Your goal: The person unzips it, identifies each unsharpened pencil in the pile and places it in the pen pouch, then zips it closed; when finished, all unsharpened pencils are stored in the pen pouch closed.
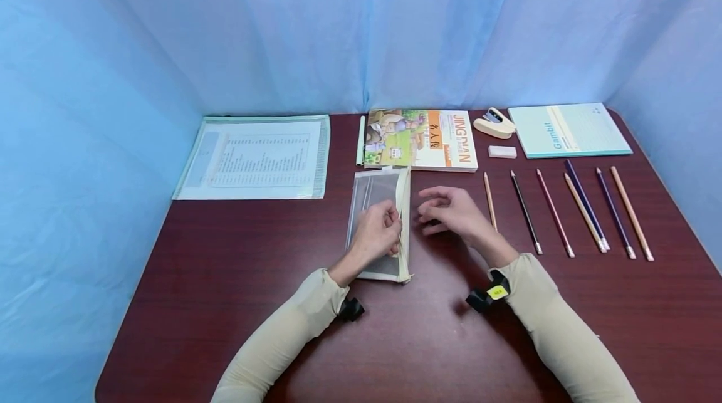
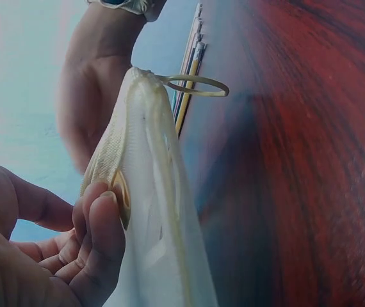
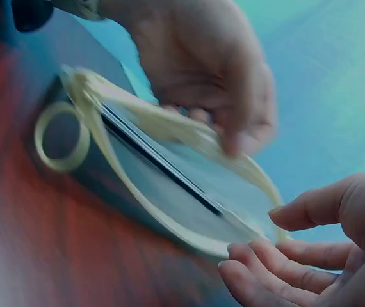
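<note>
- A flat, rectangular pouch of translucent mesh [image 1: 379, 188] with a cream fabric edge lies on a dark red-brown wooden table [image 1: 254, 246], straight ahead of the seated or standing person (the pictures do not show which).
- Its long axis runs away from the person, near end to far end, with the cream-edged mouth [image 1: 404, 227] along the right side, facing the right hand [image 1: 455, 212].
- The left hand [image 1: 373, 230] is the nearer of the two, reaching across the mesh from the left; its fingers are curled, thumb and fingertips pinching one lip of the mouth near mid-length.
- The right hand hangs just beside the mouth, apart from it in the head view, fingers loosely bent and spread, with nothing in their hold; the pouch lies to their left.
- Between the parted lips, the right wrist view shows a slim dark rod [image 3: 163, 160] set lengthwise along the opening; what it is cannot be told.
- A cream ring-shaped loop [image 2: 205, 94] hangs off the mouth's near end, clear of both sets of fingers.
- On the right hand's other side, a slim tan wooden pencil [image 1: 491, 201] lies nearest, pointing away from the person, its lower end hidden behind the hand.
</note>
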`<state>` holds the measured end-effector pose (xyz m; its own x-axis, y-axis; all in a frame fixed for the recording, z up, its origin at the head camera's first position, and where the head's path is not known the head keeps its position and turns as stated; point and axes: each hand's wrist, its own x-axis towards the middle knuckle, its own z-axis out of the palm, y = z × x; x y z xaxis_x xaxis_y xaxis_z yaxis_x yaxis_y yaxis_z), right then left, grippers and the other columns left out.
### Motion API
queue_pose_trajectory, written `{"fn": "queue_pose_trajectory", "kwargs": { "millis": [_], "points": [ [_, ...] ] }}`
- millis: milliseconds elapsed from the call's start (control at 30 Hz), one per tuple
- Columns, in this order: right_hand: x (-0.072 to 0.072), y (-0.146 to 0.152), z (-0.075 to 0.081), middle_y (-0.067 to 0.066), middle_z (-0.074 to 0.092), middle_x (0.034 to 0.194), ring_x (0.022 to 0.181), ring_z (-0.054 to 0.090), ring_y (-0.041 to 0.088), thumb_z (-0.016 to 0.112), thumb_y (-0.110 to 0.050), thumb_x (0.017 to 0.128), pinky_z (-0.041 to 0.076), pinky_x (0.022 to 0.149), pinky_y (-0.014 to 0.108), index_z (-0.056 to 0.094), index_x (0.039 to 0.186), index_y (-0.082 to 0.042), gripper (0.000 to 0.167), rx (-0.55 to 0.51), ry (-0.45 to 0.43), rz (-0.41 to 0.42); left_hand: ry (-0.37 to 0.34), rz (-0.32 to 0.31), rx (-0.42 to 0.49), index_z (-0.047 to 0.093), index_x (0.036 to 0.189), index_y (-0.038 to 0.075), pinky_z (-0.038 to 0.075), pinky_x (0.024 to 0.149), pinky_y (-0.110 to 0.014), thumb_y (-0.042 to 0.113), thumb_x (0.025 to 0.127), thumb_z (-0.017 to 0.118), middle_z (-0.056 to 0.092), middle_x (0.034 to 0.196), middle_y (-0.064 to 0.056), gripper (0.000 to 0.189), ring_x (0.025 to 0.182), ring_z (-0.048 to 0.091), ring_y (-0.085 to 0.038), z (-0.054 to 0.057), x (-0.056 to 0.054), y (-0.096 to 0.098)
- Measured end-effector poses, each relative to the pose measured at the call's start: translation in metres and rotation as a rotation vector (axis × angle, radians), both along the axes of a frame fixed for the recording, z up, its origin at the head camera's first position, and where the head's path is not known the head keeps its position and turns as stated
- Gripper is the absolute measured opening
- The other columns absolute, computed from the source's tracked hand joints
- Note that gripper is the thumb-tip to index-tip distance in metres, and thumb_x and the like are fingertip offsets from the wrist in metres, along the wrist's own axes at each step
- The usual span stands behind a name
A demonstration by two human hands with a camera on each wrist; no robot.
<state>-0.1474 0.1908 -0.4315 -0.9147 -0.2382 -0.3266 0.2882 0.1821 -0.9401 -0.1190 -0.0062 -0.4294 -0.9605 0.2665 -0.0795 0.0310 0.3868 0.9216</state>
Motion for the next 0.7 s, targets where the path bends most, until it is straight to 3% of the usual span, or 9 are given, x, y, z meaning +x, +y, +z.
{"fn": "queue_pose_trajectory", "kwargs": {
  "millis": [100,267,333,433,533,600,700],
  "points": [
    [0.000,0.027,0.008,0.001,0.071,0.091,0.081,0.070,0.009,0.055,0.003,0.096,0.066,0.075,0.039,0.044,0.138,0.015,0.046,0.069,0.057,-0.017,0.010,0.003,0.007,0.057,0.080,0.002,0.051,0.036,-0.028,0.000,0.091,0.052,0.060,0.056,-0.007,0.012,0.037,0.056,-0.010,-0.001,0.000,0.001],
    [-0.001,0.083,0.017,-0.016,0.070,0.085,0.079,0.069,-0.002,0.057,-0.004,0.098,0.065,0.072,0.027,0.046,0.136,0.013,0.043,0.207,0.139,-0.056,0.014,0.001,0.013,0.057,0.080,0.001,0.051,0.035,-0.028,0.000,0.091,0.052,0.062,0.057,-0.010,0.012,0.036,0.055,-0.008,-0.001,0.000,0.000],
    [-0.001,0.108,0.019,-0.020,0.071,0.084,0.079,0.070,-0.003,0.058,-0.006,0.098,0.064,0.069,0.024,0.054,0.129,0.005,0.033,0.211,0.161,-0.085,0.008,0.000,0.020,0.056,0.080,0.000,0.052,0.036,-0.029,-0.001,0.090,0.052,0.062,0.057,-0.010,0.011,0.037,0.055,-0.008,0.000,0.000,0.000],
    [0.002,0.145,0.024,-0.022,0.071,0.082,0.076,0.071,-0.002,0.058,-0.007,0.099,0.063,0.066,0.022,0.061,0.112,-0.017,0.017,0.213,0.181,-0.134,-0.002,-0.002,0.022,0.056,0.081,0.000,0.052,0.036,-0.029,-0.001,0.090,0.051,0.062,0.057,-0.010,0.011,0.037,0.055,-0.009,0.000,0.001,0.000],
    [0.005,0.179,0.030,-0.021,0.072,0.081,0.073,0.072,-0.001,0.056,-0.006,0.099,0.063,0.064,0.021,0.061,0.100,-0.031,0.025,0.194,0.171,-0.172,-0.002,-0.002,0.017,0.056,0.081,0.000,0.052,0.036,-0.028,-0.001,0.090,0.051,0.062,0.057,-0.009,0.011,0.037,0.055,-0.009,-0.001,0.001,0.000],
    [0.006,0.198,0.032,-0.023,0.071,0.080,0.072,0.071,-0.002,0.056,-0.008,0.100,0.063,0.063,0.021,0.060,0.099,-0.033,0.025,0.232,0.165,-0.193,0.001,0.000,0.011,0.057,0.080,0.001,0.051,0.036,-0.027,-0.001,0.091,0.051,0.061,0.057,-0.008,0.011,0.037,0.055,-0.008,-0.001,0.000,0.000],
    [0.007,0.222,0.035,-0.028,0.067,0.078,0.071,0.069,-0.006,0.054,-0.012,0.101,0.062,0.063,0.021,0.061,0.110,-0.019,0.013,0.355,0.158,-0.206,0.000,0.003,0.005,0.057,0.081,0.001,0.051,0.036,-0.027,-0.001,0.090,0.051,0.060,0.056,-0.006,0.011,0.037,0.055,-0.007,-0.001,0.000,0.000]
  ]
}}
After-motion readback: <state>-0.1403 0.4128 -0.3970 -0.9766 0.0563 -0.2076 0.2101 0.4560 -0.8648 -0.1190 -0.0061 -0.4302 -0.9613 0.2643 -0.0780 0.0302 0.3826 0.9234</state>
